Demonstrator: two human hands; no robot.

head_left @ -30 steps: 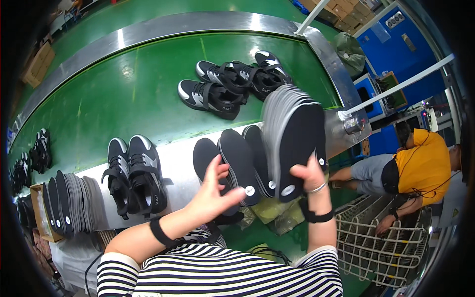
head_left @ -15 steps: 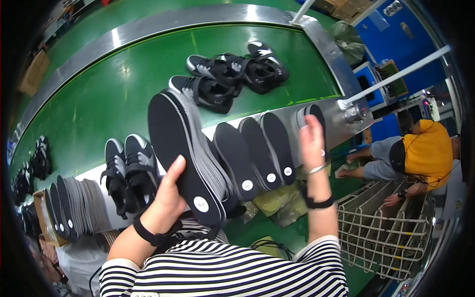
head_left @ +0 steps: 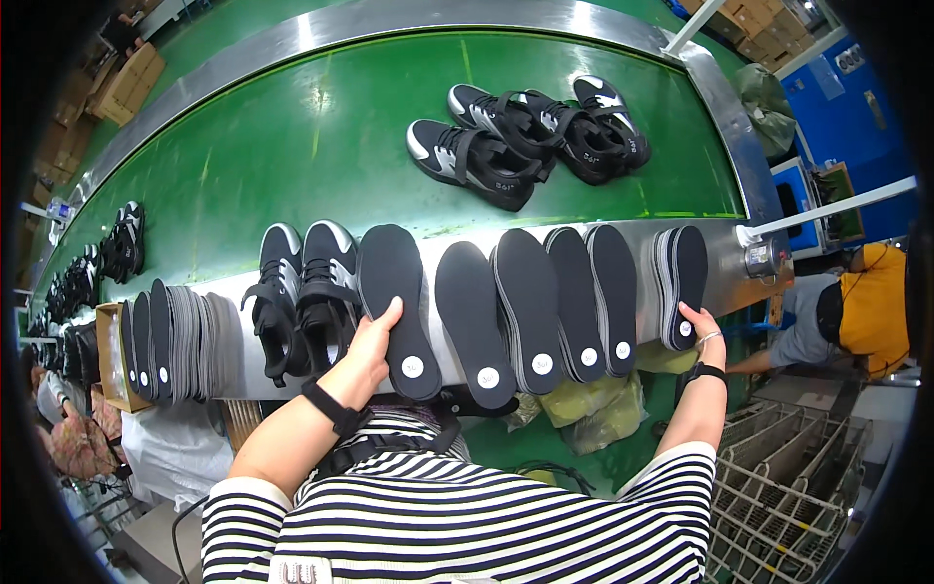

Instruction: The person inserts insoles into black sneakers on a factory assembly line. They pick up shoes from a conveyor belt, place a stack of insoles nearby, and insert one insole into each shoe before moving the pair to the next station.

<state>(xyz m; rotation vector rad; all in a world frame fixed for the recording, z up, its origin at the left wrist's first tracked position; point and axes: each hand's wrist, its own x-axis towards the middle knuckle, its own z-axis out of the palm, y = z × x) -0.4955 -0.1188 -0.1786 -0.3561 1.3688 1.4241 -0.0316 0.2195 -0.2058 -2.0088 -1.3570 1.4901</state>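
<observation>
My left hand point(head_left: 370, 352) is closed on a black insole point(head_left: 392, 277) with a white round sticker at its heel. The thumb lies over its edge, and the other fingers are hidden; how many insoles lie beneath is hidden too. Over at the right, my right hand point(head_left: 702, 329) closes round the heel end of a small stack of black-and-grey insoles point(head_left: 683, 268). Between my hands several insole piles point(head_left: 525, 297) lie side by side along the metal ledge. Just left of my left hand stands a pair of black and silver shoes point(head_left: 304, 282).
More black and silver shoes point(head_left: 506, 146) sit on the green belt point(head_left: 263, 146). A long row of insoles point(head_left: 185, 336) stands beside a cardboard box point(head_left: 112, 350) on the left. A wire rack point(head_left: 788, 477) and a person in a yellow top point(head_left: 871, 311) are at the right.
The thick insole stack in my left hand has come down from its tilted, raised position to the ledge. My right hand, open and raised before, has moved onto the rightmost stack. The view has shifted.
</observation>
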